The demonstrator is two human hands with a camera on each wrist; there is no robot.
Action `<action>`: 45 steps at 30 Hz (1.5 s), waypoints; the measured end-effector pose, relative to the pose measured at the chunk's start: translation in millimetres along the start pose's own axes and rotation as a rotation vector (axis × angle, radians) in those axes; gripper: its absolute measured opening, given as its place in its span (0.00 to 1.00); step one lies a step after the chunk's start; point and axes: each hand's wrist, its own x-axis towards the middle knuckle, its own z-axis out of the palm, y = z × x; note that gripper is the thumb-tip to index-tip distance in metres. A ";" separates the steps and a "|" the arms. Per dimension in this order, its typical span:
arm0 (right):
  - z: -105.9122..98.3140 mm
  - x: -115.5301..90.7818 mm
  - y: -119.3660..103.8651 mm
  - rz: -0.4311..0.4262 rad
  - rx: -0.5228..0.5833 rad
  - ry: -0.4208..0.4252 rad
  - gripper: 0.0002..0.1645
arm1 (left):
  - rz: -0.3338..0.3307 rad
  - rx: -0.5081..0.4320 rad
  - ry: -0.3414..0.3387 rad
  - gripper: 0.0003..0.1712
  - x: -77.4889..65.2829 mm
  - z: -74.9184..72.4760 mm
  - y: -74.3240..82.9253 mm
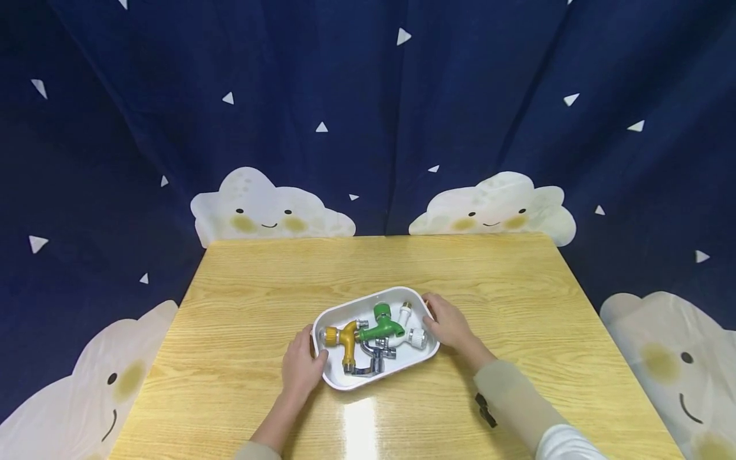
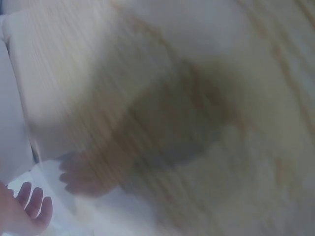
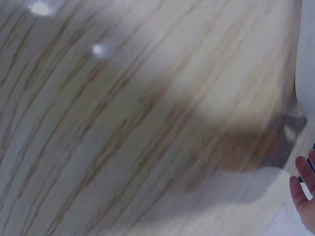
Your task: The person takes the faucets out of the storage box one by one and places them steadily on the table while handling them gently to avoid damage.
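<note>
Near the middle of the wooden table (image 1: 247, 281), I have a white tray (image 1: 353, 311) between my two hands, slanted so that its right end lies farther from me than its left. My left hand (image 1: 301, 367) grips the left end, thumb over the rim; my right hand (image 1: 451, 324) grips the right end the same way. Inside, a yellow tap (image 1: 348, 340) lies nearest my left hand, a green tap (image 1: 386, 329) in the middle, and a white tap (image 1: 418, 338) toward my right, partly behind the green one. Chrome metal (image 1: 376, 364) lies along the near side. Beyond the table hangs a dark blue curtain (image 1: 362, 76) with smiling clouds (image 1: 270, 204).
</note>
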 end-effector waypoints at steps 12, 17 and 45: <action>10.1 3.0 -19.4 0.113 0.053 0.005 0.24 | 0.039 0.032 -0.013 0.34 20.3 -7.2 -20.2; 14.6 4.3 -26.4 0.150 0.064 0.017 0.24 | 0.069 0.044 -0.028 0.34 29.2 -12.4 -26.8; 38.1 6.7 -59.7 0.268 0.086 0.102 0.23 | 0.206 0.186 -0.131 0.34 78.7 -36.2 -55.9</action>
